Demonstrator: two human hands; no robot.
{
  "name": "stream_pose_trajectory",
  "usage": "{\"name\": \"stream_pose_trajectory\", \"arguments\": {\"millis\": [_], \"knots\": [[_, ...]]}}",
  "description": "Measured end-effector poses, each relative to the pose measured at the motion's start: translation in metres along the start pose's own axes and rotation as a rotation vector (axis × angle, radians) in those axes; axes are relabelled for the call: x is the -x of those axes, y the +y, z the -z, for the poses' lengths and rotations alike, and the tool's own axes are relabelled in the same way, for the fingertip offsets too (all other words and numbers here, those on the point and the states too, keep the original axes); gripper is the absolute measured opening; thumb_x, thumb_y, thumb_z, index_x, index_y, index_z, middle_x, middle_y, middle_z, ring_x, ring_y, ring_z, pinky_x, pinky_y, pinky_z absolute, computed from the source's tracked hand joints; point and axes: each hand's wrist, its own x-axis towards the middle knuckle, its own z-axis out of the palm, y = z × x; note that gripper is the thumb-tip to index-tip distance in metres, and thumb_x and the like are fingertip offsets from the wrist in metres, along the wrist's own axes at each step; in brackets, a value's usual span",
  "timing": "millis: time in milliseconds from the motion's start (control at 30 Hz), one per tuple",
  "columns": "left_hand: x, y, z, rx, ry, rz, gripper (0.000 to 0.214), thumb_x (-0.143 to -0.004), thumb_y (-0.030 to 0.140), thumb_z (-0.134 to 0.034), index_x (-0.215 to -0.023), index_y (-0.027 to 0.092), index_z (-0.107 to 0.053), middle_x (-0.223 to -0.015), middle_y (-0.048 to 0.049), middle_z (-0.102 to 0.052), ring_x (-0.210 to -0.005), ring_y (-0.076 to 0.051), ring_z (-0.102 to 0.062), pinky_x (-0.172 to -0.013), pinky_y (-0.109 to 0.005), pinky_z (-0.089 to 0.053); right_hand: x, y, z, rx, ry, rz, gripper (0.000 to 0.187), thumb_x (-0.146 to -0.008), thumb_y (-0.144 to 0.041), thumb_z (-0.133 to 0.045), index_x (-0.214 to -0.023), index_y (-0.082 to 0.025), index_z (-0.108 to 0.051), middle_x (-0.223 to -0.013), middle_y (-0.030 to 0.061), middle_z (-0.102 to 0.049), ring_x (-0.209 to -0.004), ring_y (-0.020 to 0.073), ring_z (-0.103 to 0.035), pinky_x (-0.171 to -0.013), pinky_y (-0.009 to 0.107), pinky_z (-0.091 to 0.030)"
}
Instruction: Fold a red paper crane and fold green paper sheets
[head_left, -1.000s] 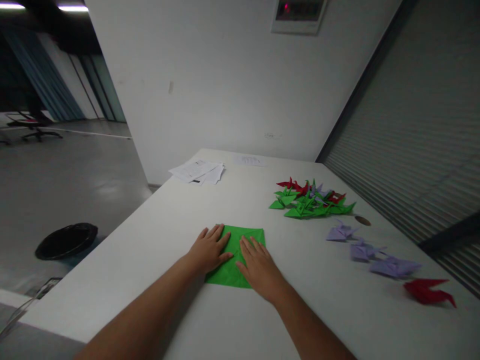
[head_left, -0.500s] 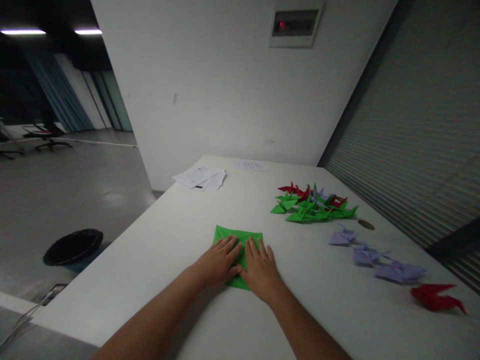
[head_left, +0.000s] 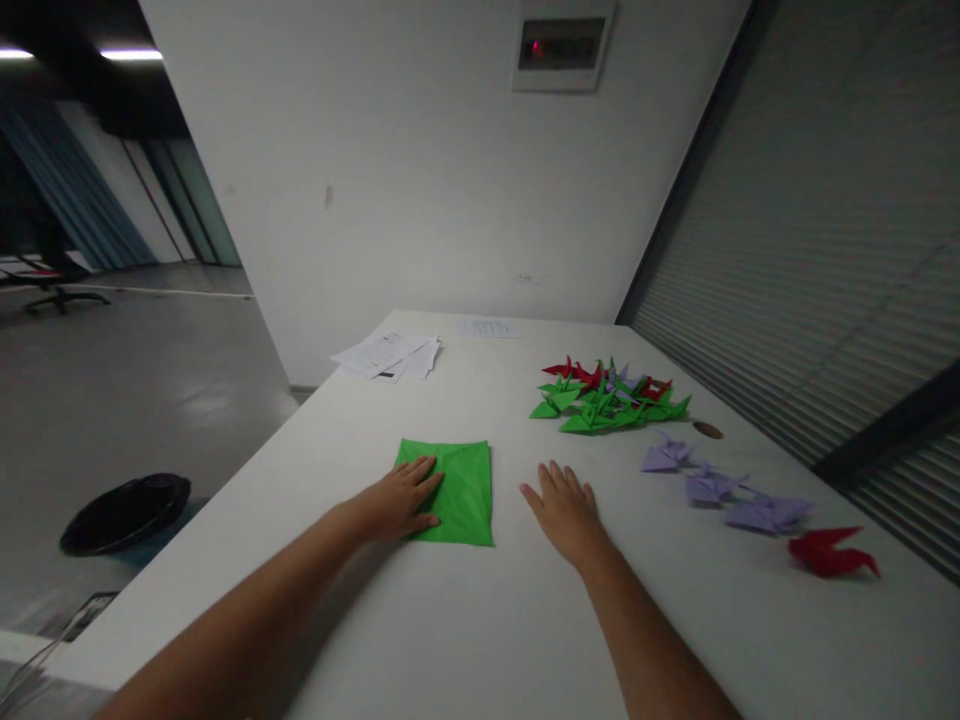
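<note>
green paper square lies flat on the tabletop, nearer its left edge than its right, no obvious long axis. left hand is closest, laid on the square's left side, fingers loosely spread, gripping nothing. right hand is splayed, empty, just right of it.

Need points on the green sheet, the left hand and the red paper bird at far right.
Green sheet [head_left: 464, 492]: head view, bare part right of the fingers.
Left hand [head_left: 396, 503]: head view, back of the hand.
Red paper bird [head_left: 827, 558]: head view, middle of the body.
</note>
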Motion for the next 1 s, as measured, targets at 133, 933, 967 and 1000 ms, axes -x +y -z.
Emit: {"name": "stream_pose_trajectory", "arguments": {"millis": [133, 933, 967, 1000], "knots": [[0.029, -0.075, 0.006, -0.039, 0.044, 0.079, 0.073, -0.102, 0.057, -0.045, -0.159, 0.012, -0.037, -0.168, -0.0250, -0.028, -0.155, -0.038, -0.031, -0.123, -0.052, -0.031, 0.001, -0.005, 0.002, -0.031, -0.005, 0.010, 0.066, -0.107, -0.055, -0.035, -0.156, -0.012, -0.046, -0.167, 0.0202, -0.034, -0.155, 0.0386, -0.027, -0.121, 0.063, -0.024], [0.050, -0.109, 0.008, 0.038, 0.269, 0.330, 0.048, -0.100, 0.049, -0.046, -0.129, 0.016, -0.066, -0.143, -0.0185, -0.063, -0.132, -0.034, -0.059, -0.114, -0.050, -0.045, 0.001, -0.001, 0.003, -0.070, -0.041, 0.017, 0.067, -0.103, -0.056, -0.044, -0.155, -0.013, -0.047, -0.167, 0.0210, -0.033, -0.156, 0.0383, -0.027, -0.122, 0.061, -0.023], [0.049, -0.117, 0.007, 0.051, 0.272, 0.330, 0.049, -0.100, 0.049, -0.045, -0.130, 0.016, -0.066, -0.144, -0.0185, -0.062, -0.133, -0.034, -0.058, -0.116, -0.050, -0.044, 0.001, -0.001, 0.003, -0.079, -0.044, 0.009, 0.067, -0.103, -0.056, -0.045, -0.155, -0.013, -0.047, -0.168, 0.0207, -0.032, -0.156, 0.0381, -0.027, -0.122, 0.061, -0.022], [0.047, -0.122, 0.007, 0.056, 0.277, 0.332, 0.050, -0.100, 0.050, -0.045, -0.130, 0.016, -0.065, -0.145, -0.0189, -0.061, -0.134, -0.034, -0.058, -0.116, -0.049, -0.043, 0.001, -0.001, 0.003, -0.092, -0.045, 0.003, 0.067, -0.103, -0.055, -0.046, -0.155, -0.013, -0.048, -0.167, 0.0203, -0.033, -0.156, 0.0377, -0.027, -0.123, 0.060, -0.022]]}}
